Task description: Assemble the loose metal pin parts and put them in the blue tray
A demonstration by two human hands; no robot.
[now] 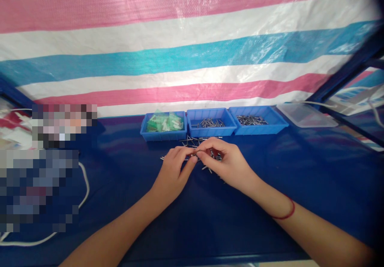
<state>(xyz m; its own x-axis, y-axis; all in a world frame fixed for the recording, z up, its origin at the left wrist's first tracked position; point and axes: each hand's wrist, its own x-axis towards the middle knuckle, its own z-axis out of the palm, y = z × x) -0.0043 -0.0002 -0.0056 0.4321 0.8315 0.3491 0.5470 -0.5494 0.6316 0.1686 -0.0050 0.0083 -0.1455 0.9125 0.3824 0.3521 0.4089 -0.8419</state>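
Observation:
My left hand (175, 171) and my right hand (228, 161) meet over the dark blue table (192, 219). Both pinch at small metal pins held between the fingertips where the hands touch. Under and around the fingers lies a loose pile of thin metal pins (192, 142). Just beyond stand three blue trays: the left one (163, 135) holds green and clear plastic bags, the middle one (210, 130) some metal pins, the right one (271, 117) more small metal parts.
A clear plastic lid (306, 115) lies right of the trays. A white cable (85, 185) curves along the left side. A striped pink, white and blue tarp (192, 51) hangs behind. A dark blue frame bar (348, 73) slants at the right.

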